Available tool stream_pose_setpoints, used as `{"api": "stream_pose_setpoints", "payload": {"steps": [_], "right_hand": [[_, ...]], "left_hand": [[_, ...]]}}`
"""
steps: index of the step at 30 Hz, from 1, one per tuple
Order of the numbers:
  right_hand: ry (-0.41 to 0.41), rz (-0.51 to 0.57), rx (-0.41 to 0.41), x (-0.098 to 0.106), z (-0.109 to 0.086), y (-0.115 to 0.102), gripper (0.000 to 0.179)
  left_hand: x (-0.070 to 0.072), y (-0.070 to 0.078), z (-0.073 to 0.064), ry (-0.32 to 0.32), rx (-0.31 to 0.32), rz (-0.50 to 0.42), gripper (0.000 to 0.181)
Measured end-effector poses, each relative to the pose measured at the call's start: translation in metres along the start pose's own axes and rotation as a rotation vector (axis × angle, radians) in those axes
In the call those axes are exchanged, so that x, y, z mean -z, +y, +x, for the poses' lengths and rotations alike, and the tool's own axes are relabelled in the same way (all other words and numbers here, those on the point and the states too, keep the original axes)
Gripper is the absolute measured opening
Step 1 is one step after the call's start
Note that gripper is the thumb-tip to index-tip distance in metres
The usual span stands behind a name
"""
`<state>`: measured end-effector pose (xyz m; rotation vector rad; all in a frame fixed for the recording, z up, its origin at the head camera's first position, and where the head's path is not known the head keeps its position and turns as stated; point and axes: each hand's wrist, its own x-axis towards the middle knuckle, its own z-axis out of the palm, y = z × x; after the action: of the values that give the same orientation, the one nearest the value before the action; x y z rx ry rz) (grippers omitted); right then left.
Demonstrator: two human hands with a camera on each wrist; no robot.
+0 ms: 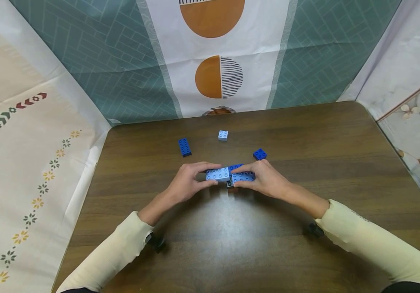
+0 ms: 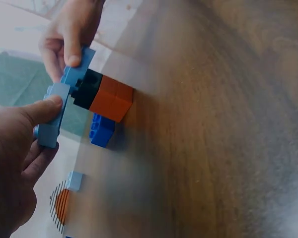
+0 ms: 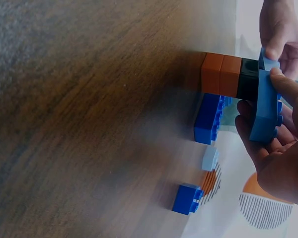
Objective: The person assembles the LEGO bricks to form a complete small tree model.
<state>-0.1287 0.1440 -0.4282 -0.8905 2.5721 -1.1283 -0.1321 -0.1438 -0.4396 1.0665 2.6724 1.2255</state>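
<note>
My left hand pinches a light blue building brick between thumb and fingers, its studs facing up. Close on its right, my right hand grips a medium blue brick by its long sides. In the right wrist view, one end of that medium blue brick meets the top of a dark brick, which tops a column of orange bricks standing on the table. The left wrist view shows the two held bricks end to end; whether they touch is unclear. A blue brick lies just behind the column.
Farther back on the wooden table lie a long dark blue brick, a small light blue brick and a small dark blue brick. A patterned cloth hangs behind the table's far edge.
</note>
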Motion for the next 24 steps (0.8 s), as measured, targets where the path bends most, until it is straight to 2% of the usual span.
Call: {"api": "stream_pose_setpoints", "payload": {"steps": [6,16,24], "right_hand": [[0.003,-0.005,0.004,-0.0001,-0.0002,-0.0003,0.042],[0.003,-0.001,0.009,-0.0003,-0.0003,0.0003,0.042],[0.001,0.012,0.012,-0.0007,0.0003,0.0005,0.041]], "left_hand": [[-0.0042,0.0024,-0.0029,-0.039,-0.040,-0.020,0.044],[-0.0074,0.0048,-0.0027,-0.072,-0.064,-0.036,0.041],[-0.0098,0.0083,-0.0015,-0.069,-0.041,-0.021,0.042]]}}
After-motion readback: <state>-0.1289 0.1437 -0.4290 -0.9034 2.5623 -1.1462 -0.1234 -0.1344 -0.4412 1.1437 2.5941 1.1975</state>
